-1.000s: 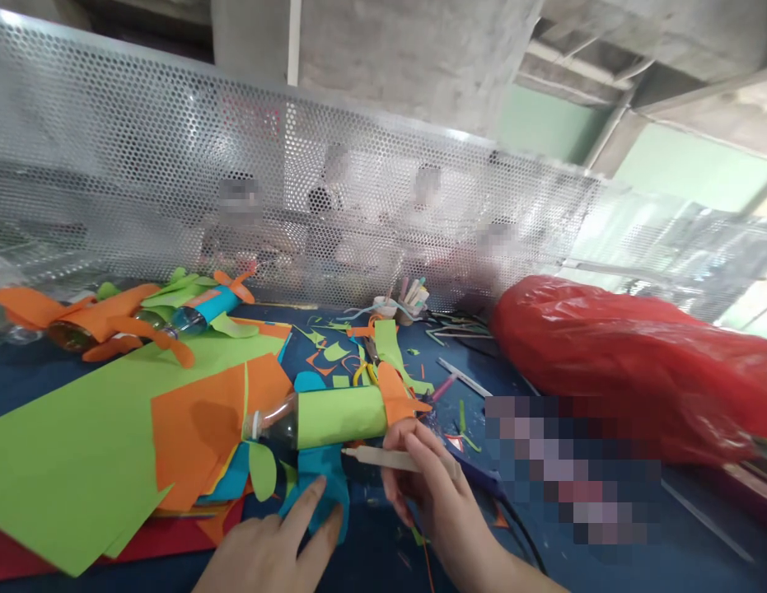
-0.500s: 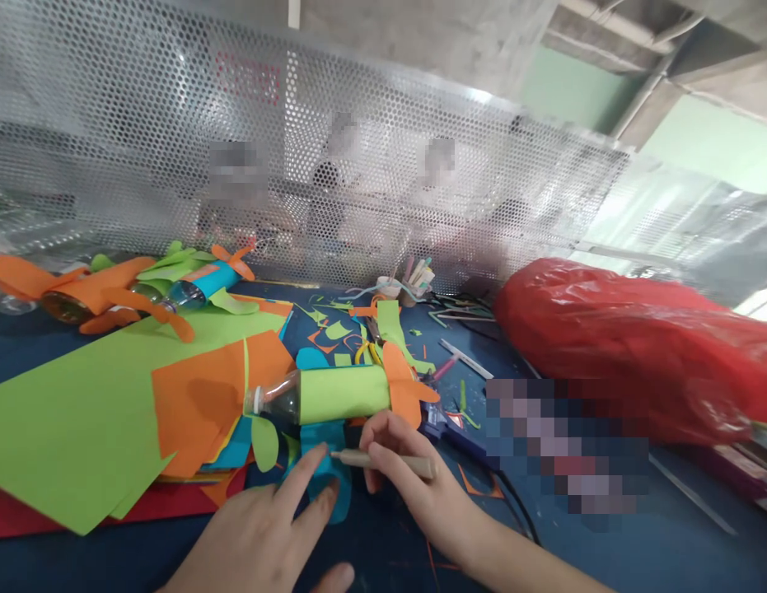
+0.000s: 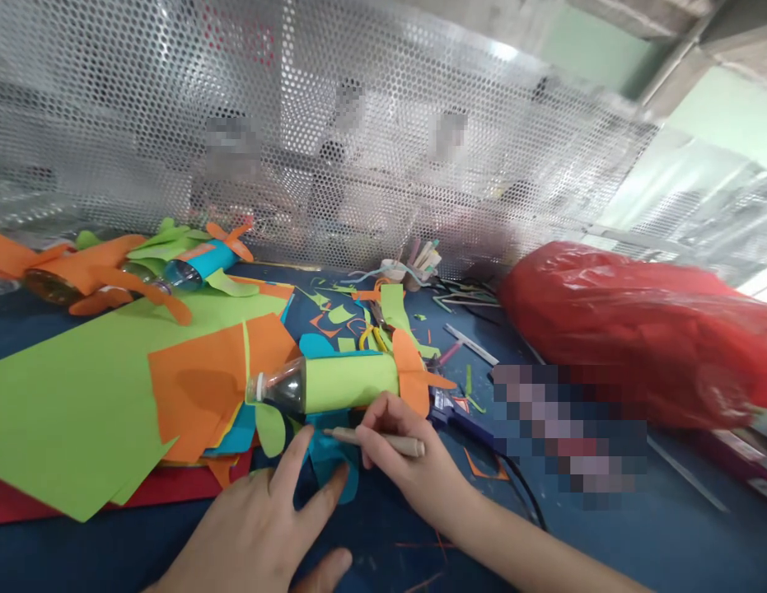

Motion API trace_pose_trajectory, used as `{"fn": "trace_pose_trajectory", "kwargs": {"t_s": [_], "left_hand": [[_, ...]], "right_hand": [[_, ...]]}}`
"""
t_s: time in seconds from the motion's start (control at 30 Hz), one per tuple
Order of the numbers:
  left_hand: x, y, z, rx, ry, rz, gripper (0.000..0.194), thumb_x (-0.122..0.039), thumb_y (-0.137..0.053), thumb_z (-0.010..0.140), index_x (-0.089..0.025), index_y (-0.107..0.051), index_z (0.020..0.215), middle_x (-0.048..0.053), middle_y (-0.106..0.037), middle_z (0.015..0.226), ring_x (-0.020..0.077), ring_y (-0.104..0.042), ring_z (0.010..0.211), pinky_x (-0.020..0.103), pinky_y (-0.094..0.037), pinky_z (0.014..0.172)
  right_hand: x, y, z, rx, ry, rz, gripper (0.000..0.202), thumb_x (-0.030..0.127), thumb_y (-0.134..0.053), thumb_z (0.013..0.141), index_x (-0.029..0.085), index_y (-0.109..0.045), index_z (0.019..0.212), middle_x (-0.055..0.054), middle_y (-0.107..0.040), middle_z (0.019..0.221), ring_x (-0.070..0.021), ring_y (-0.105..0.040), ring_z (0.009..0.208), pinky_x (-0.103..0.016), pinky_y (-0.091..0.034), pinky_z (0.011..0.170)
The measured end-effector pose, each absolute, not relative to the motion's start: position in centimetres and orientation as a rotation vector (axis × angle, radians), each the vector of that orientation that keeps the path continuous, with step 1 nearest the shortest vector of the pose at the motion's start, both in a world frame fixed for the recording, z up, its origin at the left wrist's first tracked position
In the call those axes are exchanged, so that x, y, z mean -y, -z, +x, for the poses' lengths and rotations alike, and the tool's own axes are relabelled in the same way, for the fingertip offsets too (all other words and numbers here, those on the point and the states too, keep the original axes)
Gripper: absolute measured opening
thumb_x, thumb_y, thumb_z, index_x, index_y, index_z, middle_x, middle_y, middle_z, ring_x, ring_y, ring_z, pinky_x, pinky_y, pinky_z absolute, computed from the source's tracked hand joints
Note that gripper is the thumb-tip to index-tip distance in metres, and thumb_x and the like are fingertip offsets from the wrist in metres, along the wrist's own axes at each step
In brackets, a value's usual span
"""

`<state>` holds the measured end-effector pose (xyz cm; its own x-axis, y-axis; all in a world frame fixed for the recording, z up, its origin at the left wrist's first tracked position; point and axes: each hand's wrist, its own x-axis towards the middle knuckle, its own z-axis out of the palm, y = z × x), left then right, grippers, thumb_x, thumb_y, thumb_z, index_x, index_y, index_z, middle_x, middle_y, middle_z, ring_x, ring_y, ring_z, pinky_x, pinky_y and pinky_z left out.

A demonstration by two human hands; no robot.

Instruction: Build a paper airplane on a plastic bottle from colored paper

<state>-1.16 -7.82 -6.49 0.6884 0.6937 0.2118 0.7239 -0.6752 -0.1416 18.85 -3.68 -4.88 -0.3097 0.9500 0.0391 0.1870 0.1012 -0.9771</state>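
Observation:
A plastic bottle point(image 3: 351, 383) wrapped in lime green paper lies on its side, its white cap to the left. Orange paper pieces point(image 3: 411, 372) are fixed at its right end, and a blue paper wing point(image 3: 334, 469) sticks out toward me. My left hand point(image 3: 259, 519) has its fingers spread, the fingertips pressing on the blue wing. In my right hand point(image 3: 399, 441) is a beige marker pen point(image 3: 389, 443), gripped between thumb and fingers. The pen's tip points left and rests on or just above the blue wing; contact is hard to tell.
Green sheets point(image 3: 80, 412) and orange sheets point(image 3: 198, 379) pile up at left, with other paper-wrapped bottles point(image 3: 203, 262) behind. Yellow-handled scissors point(image 3: 374, 336) lie among scraps. A glue gun point(image 3: 463, 424) with a black cord and a red plastic bag point(image 3: 636, 329) are at right.
The camera view has shifted slightly. The pen tip has moved a little up and left along the blue wing, while my left hand stays spread on it.

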Motion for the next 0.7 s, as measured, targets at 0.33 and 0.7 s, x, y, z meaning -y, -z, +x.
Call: {"fn": "trace_pose_trajectory", "kwargs": {"t_s": [0.33, 0.7], "left_hand": [[7.77, 6.92, -1.57, 1.08, 0.271, -2.642, 0.044, -0.044, -0.044, 0.092, -0.023, -0.056, 0.129, 0.028, -0.061, 0.123, 0.028, -0.072, 0.069, 0.037, -0.059, 0.054], [7.76, 6.66, -1.36, 1.085, 0.28, -2.642, 0.045, -0.044, -0.045, 0.091, -0.021, -0.056, 0.128, 0.029, -0.062, 0.12, 0.0284, -0.072, 0.069, 0.038, -0.059, 0.055]], "right_hand": [[3.66, 4.92, 18.61, 1.66, -1.217, -1.193, 0.022, 0.033, -0.057, 0.09, 0.02, -0.046, 0.076, 0.005, -0.054, 0.063, -0.0101, -0.045, 0.058, -0.022, -0.036, 0.056], [3.71, 4.86, 18.45, 1.783, -1.148, -1.27, 0.021, 0.033, -0.056, 0.09, 0.021, -0.046, 0.077, 0.005, -0.053, 0.065, -0.0099, -0.042, 0.057, -0.022, -0.033, 0.053]]}}
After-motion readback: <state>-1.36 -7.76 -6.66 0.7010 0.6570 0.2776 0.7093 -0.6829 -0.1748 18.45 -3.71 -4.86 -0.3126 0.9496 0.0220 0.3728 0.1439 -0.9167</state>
